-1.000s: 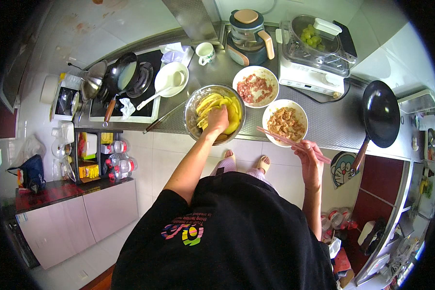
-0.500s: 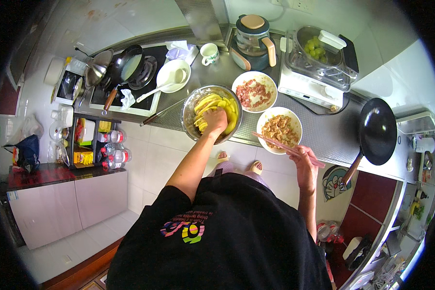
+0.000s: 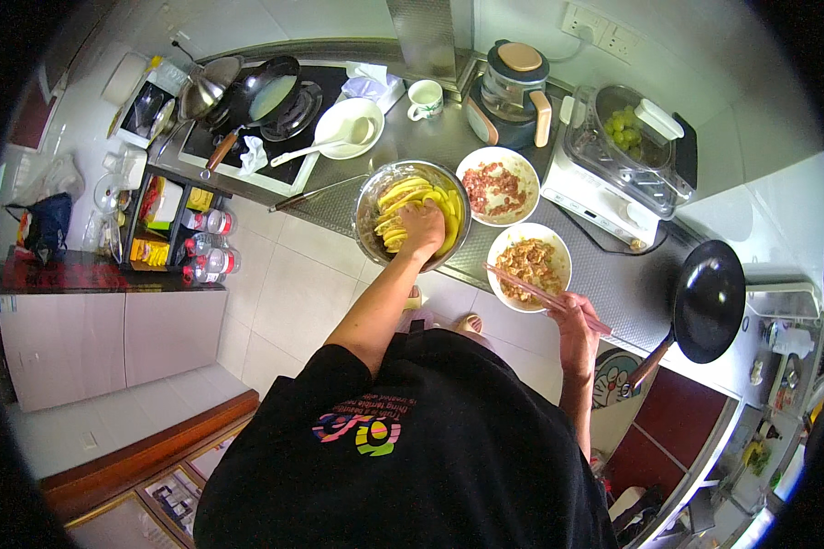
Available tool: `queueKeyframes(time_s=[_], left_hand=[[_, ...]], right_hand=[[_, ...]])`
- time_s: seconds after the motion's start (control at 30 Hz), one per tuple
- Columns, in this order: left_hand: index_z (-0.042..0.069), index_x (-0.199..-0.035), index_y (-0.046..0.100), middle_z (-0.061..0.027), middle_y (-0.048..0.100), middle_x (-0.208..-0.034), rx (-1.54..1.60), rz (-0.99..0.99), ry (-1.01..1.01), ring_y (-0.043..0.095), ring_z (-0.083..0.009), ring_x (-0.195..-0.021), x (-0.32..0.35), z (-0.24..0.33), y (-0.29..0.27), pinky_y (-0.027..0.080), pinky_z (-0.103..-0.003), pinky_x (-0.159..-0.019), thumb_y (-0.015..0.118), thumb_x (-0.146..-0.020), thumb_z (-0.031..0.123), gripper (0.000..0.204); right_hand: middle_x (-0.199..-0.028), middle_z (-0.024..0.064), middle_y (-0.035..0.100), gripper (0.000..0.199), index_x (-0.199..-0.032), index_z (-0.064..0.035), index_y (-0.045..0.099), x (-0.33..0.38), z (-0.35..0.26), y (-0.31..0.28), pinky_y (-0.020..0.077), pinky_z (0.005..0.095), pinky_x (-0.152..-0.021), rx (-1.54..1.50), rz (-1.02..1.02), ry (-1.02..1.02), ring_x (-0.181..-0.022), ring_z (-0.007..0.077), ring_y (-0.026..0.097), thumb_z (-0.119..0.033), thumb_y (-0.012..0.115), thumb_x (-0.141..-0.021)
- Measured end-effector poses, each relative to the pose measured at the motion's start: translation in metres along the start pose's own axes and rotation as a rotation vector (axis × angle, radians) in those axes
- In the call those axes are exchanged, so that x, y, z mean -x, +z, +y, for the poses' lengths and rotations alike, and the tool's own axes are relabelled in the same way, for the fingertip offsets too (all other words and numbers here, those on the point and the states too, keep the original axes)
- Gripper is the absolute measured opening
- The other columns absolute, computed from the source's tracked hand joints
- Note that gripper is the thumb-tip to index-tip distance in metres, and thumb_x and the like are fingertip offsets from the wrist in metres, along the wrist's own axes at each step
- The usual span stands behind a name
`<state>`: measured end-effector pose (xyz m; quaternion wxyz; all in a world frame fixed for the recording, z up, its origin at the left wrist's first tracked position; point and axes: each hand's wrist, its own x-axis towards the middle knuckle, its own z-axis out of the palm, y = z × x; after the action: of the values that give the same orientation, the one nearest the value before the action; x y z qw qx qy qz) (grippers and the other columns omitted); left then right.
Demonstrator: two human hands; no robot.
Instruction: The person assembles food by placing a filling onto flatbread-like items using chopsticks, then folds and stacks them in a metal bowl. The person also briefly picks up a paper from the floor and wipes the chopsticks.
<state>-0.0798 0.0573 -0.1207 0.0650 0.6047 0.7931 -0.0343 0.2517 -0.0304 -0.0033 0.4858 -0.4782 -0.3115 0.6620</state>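
Note:
My left hand (image 3: 421,229) reaches into a steel mixing bowl (image 3: 364,220) of long yellow slices (image 3: 447,203). Its fingers are bent down among the slices, and their tips are hidden. In my right hand (image 3: 575,331) is a pair of pinkish-brown chopsticks (image 3: 540,295), slanting toward the left. Their far ends cross a white bowl (image 3: 566,245) of brown minced mixture (image 3: 526,261). Just behind that stands another white bowl (image 3: 533,163) with pinkish-red chopped meat (image 3: 496,190).
A white bowl with a ladle (image 3: 350,135) and a mug (image 3: 425,99) stand behind the steel bowl. Farther left a wok (image 3: 273,90) sits on the stove. Back right are a glass kettle (image 3: 513,87) and a steamer (image 3: 627,137); a black pan (image 3: 710,302) lies at the right.
The view has shifted a little. My left hand stays in the steel bowl among the yellow slices, and my right hand still holds the chopsticks at the bowl of mixture.

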Motion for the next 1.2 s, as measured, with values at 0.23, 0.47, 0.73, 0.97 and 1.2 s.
queueKeyframes(time_s=[0.23, 0.47, 0.73, 0.97, 1.2], left_hand=[[-0.004, -0.123, 0.057, -0.0265, 0.069, -0.110, 0.021, -0.022, -0.053, 0.060, -0.0407, -0.109, -0.002, 0.009, 0.000, 0.038, -0.059, -0.090, 0.047, -0.094, 0.013, 0.035], [0.000, -0.116, 0.058, -0.0211, 0.070, -0.108, 0.142, -0.010, -0.193, 0.061, -0.0398, -0.108, -0.003, 0.003, 0.006, 0.040, -0.056, -0.090, 0.053, -0.092, 0.017, 0.030], [-0.001, -0.086, 0.072, -0.0140, 0.072, -0.080, 0.819, -0.239, -0.171, 0.069, -0.0246, -0.070, -0.029, -0.063, -0.009, 0.053, -0.036, -0.066, 0.078, -0.070, 0.026, 0.032], [0.006, -0.095, 0.073, -0.0029, 0.070, -0.086, 1.337, -0.235, -0.281, 0.067, -0.0126, -0.078, -0.015, -0.086, -0.068, 0.049, -0.028, -0.063, 0.074, -0.082, 0.024, 0.023], [-0.005, -0.120, 0.056, -0.0226, 0.066, -0.117, 2.098, -0.549, 0.022, 0.069, -0.0352, -0.097, 0.004, -0.094, -0.102, 0.058, -0.050, -0.091, 0.051, -0.096, 0.016, 0.033]], right_hand=[[-0.105, 0.0117, 0.067, 0.025, -0.108, 0.0041, 0.064, -0.010, -0.004, -0.008, 0.0543, 0.0331, -0.083, 0.018, -0.033, 0.003, -0.094, 0.0201, 0.066, -0.020, 0.059, -0.101], [-0.103, 0.0101, 0.067, 0.026, -0.105, 0.0029, 0.064, -0.015, -0.006, -0.010, 0.0529, 0.0324, -0.085, 0.042, -0.048, -0.012, -0.092, 0.0184, 0.065, -0.022, 0.059, -0.102], [-0.105, 0.0099, 0.065, 0.025, -0.109, 0.0016, 0.062, -0.016, -0.002, -0.006, 0.0529, 0.0328, -0.085, 0.068, -0.038, 0.017, -0.096, 0.0212, 0.066, -0.022, 0.058, -0.103], [-0.104, 0.0102, 0.067, 0.024, -0.107, 0.0014, 0.063, -0.014, 0.004, -0.004, 0.0521, 0.0350, -0.087, -0.011, -0.043, 0.007, -0.097, 0.0210, 0.067, -0.022, 0.059, -0.102], [-0.104, 0.0107, 0.070, 0.026, -0.109, 0.0031, 0.067, -0.012, -0.001, -0.028, 0.0530, 0.0312, -0.084, 0.178, 0.114, -0.127, -0.094, 0.0186, 0.068, -0.021, 0.062, -0.100]])
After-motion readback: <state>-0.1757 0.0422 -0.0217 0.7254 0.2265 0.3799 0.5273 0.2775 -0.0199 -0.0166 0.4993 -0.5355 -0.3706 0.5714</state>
